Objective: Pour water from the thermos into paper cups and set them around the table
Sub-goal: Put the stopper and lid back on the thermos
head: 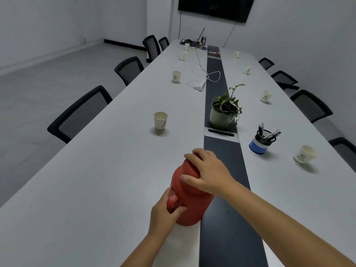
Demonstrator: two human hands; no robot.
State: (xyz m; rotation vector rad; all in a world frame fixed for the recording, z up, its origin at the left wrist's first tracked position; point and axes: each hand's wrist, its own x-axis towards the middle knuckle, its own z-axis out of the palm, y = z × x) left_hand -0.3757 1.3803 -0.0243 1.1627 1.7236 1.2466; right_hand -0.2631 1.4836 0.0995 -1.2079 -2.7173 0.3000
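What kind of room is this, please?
Most likely an office meeting room. A long white table has black mesh chairs along both sides, paper cups set at the seats, and a dark screen on the far wall.

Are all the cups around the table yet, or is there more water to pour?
Looks nearly done: paper cups already stand by the chairs, like the near left cup and near right cup, with more farther along both sides. Whether they hold water cannot be seen. Right now the left hand grips the red thermos handle and the right hand covers its top.
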